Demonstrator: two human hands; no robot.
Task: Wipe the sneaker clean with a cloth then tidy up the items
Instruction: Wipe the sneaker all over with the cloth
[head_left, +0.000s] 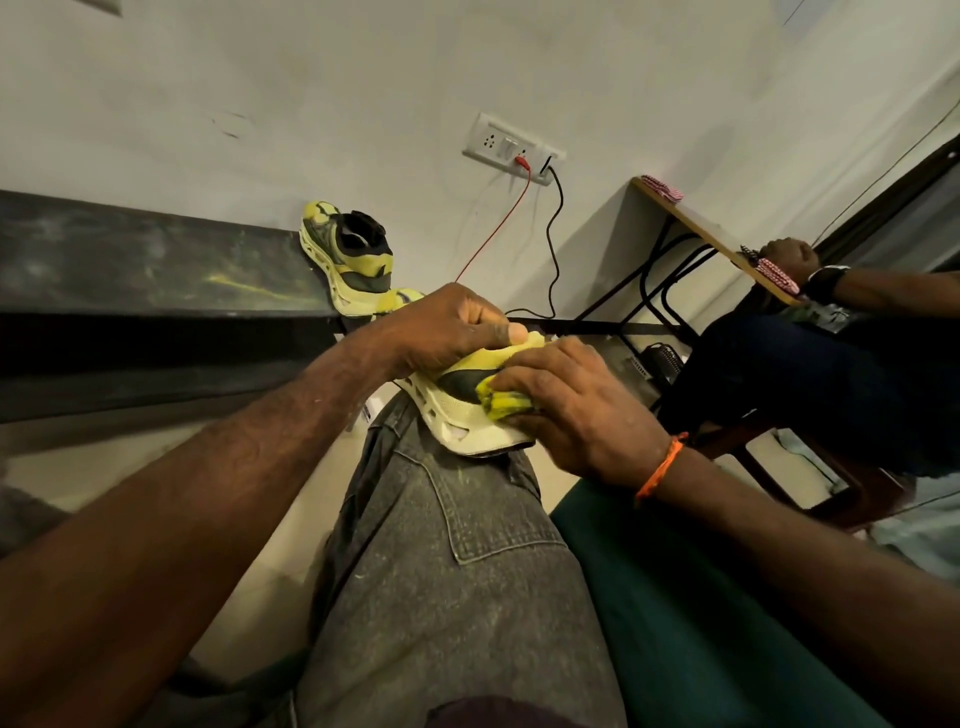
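Note:
A pale yellow and black sneaker (460, 415) rests on my knee, sole side toward me. My left hand (441, 327) grips its upper end, thumb curled over the yellow edge. My right hand (582, 410) presses a bunched yellow cloth (501, 400) against the sneaker's black side panel, fingers curled round the cloth. A second matching sneaker (348, 254) stands tilted on the dark ledge (156, 270) against the wall, apart from both hands.
My grey-jeaned leg (441, 571) fills the lower middle, a green surface (675, 597) beside it. A wall socket (514, 148) feeds red and black cables. Another person (831, 364) sits at right by a wooden desk (711, 234) with checked cloths.

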